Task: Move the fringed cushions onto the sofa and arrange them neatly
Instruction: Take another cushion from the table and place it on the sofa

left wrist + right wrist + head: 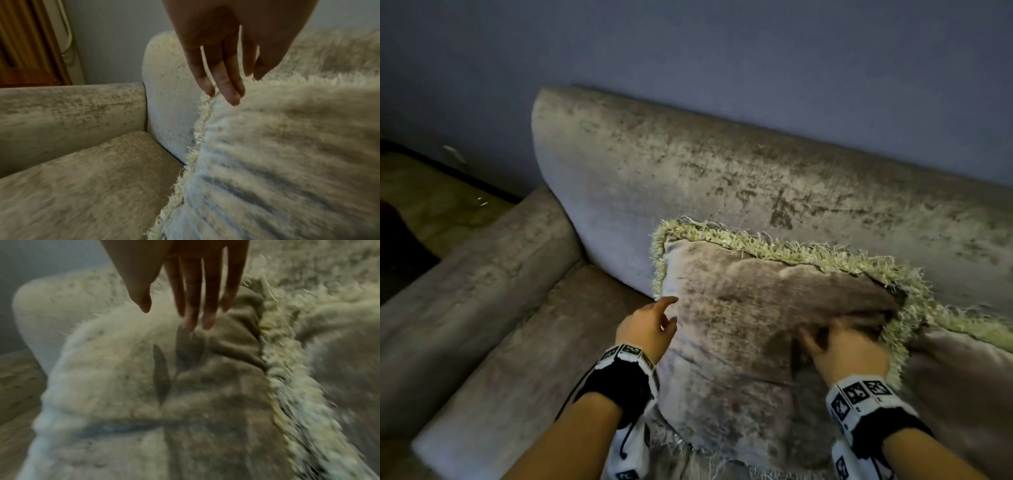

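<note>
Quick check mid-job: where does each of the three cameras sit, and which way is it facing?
Head: worn up top, looks down at sofa, fringed cushion; shows left hand, right hand, both forearms.
Left wrist: looks along straight fingers to the cushion's left fringe, armrest.
Right wrist: looks along fingers onto creased cushion.
All share the cushion.

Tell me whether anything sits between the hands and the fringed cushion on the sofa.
Nothing visible does. The left hand hovers open at the fringed cushion's left edge; the right hand presses straight fingers into its face near the right fringe. The cushion leans on the sofa backrest.
</note>
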